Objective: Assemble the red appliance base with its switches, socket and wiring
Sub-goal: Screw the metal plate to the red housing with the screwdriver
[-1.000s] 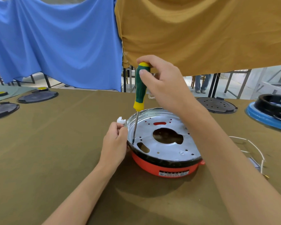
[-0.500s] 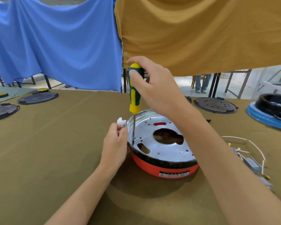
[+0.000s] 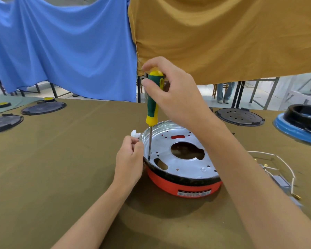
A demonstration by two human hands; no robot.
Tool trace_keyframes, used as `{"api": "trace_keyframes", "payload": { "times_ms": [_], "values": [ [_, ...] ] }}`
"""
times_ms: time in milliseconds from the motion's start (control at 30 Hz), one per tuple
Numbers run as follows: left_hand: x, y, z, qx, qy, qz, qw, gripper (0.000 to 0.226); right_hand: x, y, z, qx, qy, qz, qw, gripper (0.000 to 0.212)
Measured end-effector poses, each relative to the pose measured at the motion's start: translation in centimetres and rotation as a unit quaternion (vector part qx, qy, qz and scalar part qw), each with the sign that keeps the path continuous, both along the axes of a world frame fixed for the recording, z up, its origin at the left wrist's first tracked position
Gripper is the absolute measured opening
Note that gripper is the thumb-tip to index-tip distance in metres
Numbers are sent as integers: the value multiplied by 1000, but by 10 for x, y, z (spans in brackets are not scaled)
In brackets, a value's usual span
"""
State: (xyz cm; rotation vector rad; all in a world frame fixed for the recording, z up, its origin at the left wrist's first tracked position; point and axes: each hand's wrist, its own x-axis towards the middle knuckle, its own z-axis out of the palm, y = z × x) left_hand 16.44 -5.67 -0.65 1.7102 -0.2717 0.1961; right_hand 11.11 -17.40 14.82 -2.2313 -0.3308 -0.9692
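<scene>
The red appliance base [image 3: 185, 186] lies on the olive table, its silver metal plate [image 3: 187, 164] facing up inside a black rim. My right hand [image 3: 171, 90] grips the top of a green and yellow screwdriver [image 3: 153, 103], which stands nearly upright with its tip on the plate near the left rim. My left hand [image 3: 129, 162] is curled against the base's left edge and pinches a white plastic part [image 3: 135, 133] at the rim. White wiring with brass terminals [image 3: 276, 169] lies to the right of the base.
Black round plates [image 3: 239, 115] [image 3: 43, 107] [image 3: 4, 122] lie on the table at the back right and far left. A blue and black appliance base [image 3: 302, 123] sits at the right edge. Blue and mustard cloths hang behind the table. A person's legs [image 3: 223, 92] show beyond.
The screwdriver has straightened from a lean to nearly upright, its handle shifting left, and my right fingers have turned on the handle's top. My left hand stays at the rim.
</scene>
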Motion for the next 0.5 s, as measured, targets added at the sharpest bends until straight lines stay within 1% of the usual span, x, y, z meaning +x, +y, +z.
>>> {"api": "trace_keyframes", "payload": {
  "times_ms": [33, 133, 200, 300, 400, 500],
  "values": [
    [0, 0, 0, 3, -2, -1, 1000, 13, 0, -1, 0, -6, -6, -6, 1000, 19],
    [2, 1, 0, 8, -3, -11, 1000, 13, 0, -2, -2, -27, -9, -42, 999, 28],
    [3, 2, 1, 8, 1, -16, 1000, 12, 0, -3, -1, -35, -2, -50, 998, 31],
    [3, 3, 2, 11, 1, -24, 1000, 12, -1, -7, 4, -20, 16, -23, 999, 25],
    [3, 4, 2, 8, 7, -30, 1000, 13, -3, -12, 7, -10, 47, 16, 999, 27],
    [3, 3, 2, 3, 12, -33, 999, 13, -2, -15, 6, -13, 36, 15, 999, 20]
  ]
}}
